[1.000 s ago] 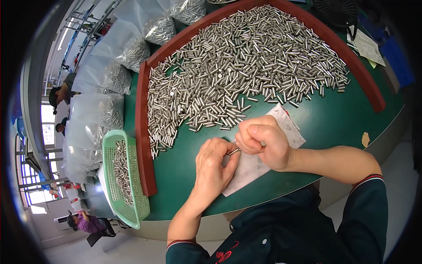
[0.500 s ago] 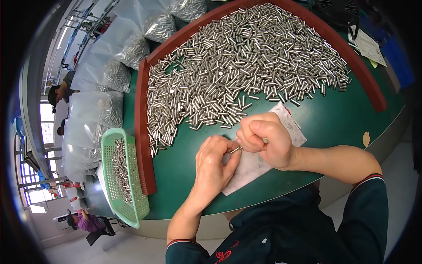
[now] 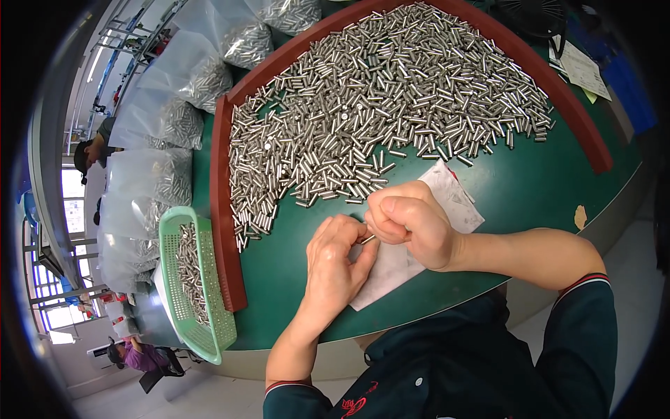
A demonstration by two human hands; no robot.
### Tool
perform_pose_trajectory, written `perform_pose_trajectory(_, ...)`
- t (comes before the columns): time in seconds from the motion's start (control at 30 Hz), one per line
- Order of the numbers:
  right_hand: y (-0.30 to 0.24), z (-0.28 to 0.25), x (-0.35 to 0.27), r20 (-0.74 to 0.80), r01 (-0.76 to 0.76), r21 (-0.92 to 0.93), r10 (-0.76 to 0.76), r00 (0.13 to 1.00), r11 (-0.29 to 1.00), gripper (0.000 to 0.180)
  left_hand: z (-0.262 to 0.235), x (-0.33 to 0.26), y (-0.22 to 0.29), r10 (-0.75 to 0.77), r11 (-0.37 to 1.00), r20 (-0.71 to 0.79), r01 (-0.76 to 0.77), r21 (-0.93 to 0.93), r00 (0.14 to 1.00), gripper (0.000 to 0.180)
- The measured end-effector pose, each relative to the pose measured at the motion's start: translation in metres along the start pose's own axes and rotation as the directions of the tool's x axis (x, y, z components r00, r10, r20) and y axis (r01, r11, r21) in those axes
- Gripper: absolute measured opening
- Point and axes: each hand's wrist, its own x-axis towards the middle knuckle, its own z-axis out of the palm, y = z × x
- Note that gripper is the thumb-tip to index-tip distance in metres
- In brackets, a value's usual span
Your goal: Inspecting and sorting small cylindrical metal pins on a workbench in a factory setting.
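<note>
Between the thumb and fingers of my left hand a small shiny metal pin is pinched, its end just showing. My right hand is closed like a fist, thumb on top, and meets the left fingertips at the pin. What sits inside the right fist is hidden. Beneath both hands lies a smudged white sheet of paper on the green tabletop. Beyond them spreads a big heap of similar metal pins.
A dark red border frames the heap on its left, back and right. At left stands a light green basket with pins in it. Clear plastic bags full of pins line the left side. Papers and a black fan are at the back right.
My right fist has shifted slightly left, closer against the left fingertips, covering more of the pin. My left hand keeps its pinch. The whole view has moved a little.
</note>
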Motion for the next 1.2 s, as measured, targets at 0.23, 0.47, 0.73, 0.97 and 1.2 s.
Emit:
perform_pose_trajectory(0.23,-0.003,-0.004,-0.004,0.008,-0.045,0.022,0.045,0.999,0.999,0.028,-0.001,0.000,0.000,0.014,1.000,0.022,-0.015,0.014,1.000,0.014)
perform_pose_trajectory(0.47,-0.008,-0.006,0.002,-0.006,-0.009,0.026,0.009,1.000,1.000,0.030,-0.004,0.001,0.001,0.041,0.998,0.029,-0.042,0.047,0.999,0.015)
perform_pose_trajectory(0.73,-0.005,-0.007,-0.002,-0.023,-0.012,0.054,0.014,1.000,0.998,0.033,-0.008,-0.002,-0.013,-0.107,0.533,0.130,0.168,-0.829,0.986,0.010)
perform_pose_trajectory(0.97,-0.009,-0.004,-0.003,-0.010,-0.037,0.084,0.037,0.999,0.996,0.034,-0.006,-0.001,-0.022,-0.115,0.446,0.111,0.151,-0.882,0.987,0.009)
perform_pose_trajectory(1.2,-0.011,-0.004,-0.002,-0.019,-0.043,0.085,0.045,0.999,0.995,0.033,-0.007,0.001,-0.024,-0.178,0.185,0.208,0.240,-0.953,0.962,0.014)
